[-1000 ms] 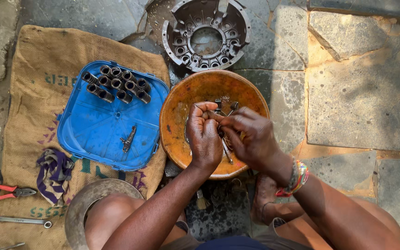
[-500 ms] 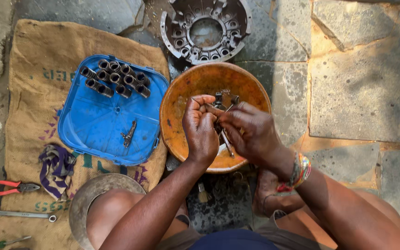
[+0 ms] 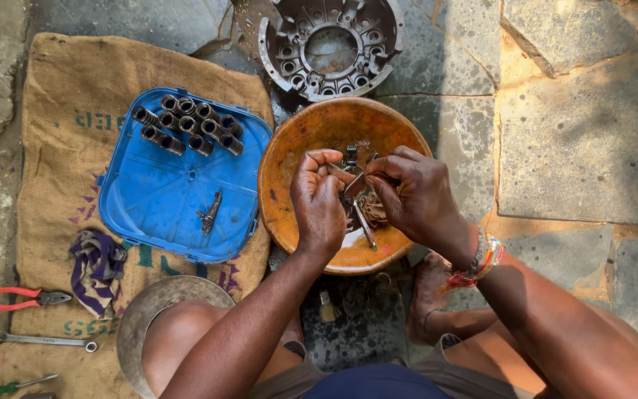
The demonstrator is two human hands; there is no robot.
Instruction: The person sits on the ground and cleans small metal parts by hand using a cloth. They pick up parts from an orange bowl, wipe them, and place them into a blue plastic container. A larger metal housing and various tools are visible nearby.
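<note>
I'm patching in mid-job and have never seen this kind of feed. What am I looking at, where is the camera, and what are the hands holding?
There is no machine: a person works bare-handed, filmed by a camera on their head looking down. The left hand and right hand pinch a small metal part over an orange bowl holding more parts. Beside it, a blue tray carries short dark metal cylinders. It lies on a burlap sack with red-handled pliers and a wrench. A round metal housing sits on the stone floor.

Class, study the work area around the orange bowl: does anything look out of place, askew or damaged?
Mostly orderly. The dark springs lie in neat rows on the blue lid, but one small metal part lies alone, askew, near its middle. Both hands hold small parts over the orange bowl. No clear damage.
</note>
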